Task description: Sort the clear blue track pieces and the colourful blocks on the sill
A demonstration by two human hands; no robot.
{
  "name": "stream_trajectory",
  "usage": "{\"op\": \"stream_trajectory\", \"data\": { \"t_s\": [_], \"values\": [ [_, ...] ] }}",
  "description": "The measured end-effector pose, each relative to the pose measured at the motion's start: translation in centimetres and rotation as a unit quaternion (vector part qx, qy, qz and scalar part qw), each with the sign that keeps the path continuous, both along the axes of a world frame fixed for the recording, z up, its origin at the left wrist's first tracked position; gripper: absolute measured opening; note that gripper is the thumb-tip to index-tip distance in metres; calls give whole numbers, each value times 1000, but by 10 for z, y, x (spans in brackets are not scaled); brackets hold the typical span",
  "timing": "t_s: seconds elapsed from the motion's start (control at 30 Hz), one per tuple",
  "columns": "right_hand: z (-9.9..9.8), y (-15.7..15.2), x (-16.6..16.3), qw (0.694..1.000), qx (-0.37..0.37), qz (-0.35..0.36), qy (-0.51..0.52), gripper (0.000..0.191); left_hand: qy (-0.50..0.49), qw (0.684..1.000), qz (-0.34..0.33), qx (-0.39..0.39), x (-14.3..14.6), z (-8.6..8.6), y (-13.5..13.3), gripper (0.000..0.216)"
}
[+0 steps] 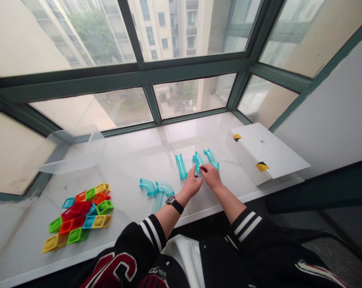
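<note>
A curved translucent turquoise track piece [197, 159] lies on the white sill, between two straight ones. My right hand [210, 175] is at its near end, fingers bent and closed on the edge. Beside it, my left hand [192, 183] reaches to the same end, its thumb apart from the fingers; the fingertips are partly hidden. A straight track piece [181, 166] lies just left of my hands, and another straight piece [211, 159] lies beyond the right one. Near my left wrist are two more curved pieces [147, 187] [165, 187] and a flat turquoise strip [157, 202], partly covered by my arm.
Several colourful plastic frame blocks [79, 216] lie grouped on the left of the sill [124, 160]. Behind them stands a clear plastic bin [76, 154]. A white box [267, 148] with yellow-black tabs sits on the right. Green-framed windows [193, 66] rise behind the sill.
</note>
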State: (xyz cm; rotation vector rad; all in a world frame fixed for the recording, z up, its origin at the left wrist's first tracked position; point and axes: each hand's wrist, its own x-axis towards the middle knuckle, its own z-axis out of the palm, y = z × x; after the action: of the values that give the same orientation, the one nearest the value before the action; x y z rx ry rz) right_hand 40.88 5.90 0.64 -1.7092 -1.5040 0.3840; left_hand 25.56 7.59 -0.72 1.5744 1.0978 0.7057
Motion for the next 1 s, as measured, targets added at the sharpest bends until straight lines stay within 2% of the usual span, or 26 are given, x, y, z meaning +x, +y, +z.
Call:
{"op": "stream_trajectory", "data": {
  "t_s": [0.5,0.67,0.73,0.83,0.93,1.0],
  "values": [
    [-5,-1,4,999,-17,11,-31,25,-21,1000,-2,-20,0,9,-2,90],
    [-1,-6,4,998,-20,15,-64,34,13,1000,-20,0,-9,25,-16,87],
    [1,-14,2,997,-18,13,-75,42,10,997,-62,46,-22,40,-29,83],
    [1,-34,-5,998,-6,8,-61,52,1,983,-138,123,-54,66,-49,63],
    [-8,-62,-13,999,-6,31,-19,53,34,973,-138,180,-101,83,-58,40],
    [-16,-80,-17,998,-20,58,-3,51,64,972,-96,204,-137,86,-58,30]
  ]
}}
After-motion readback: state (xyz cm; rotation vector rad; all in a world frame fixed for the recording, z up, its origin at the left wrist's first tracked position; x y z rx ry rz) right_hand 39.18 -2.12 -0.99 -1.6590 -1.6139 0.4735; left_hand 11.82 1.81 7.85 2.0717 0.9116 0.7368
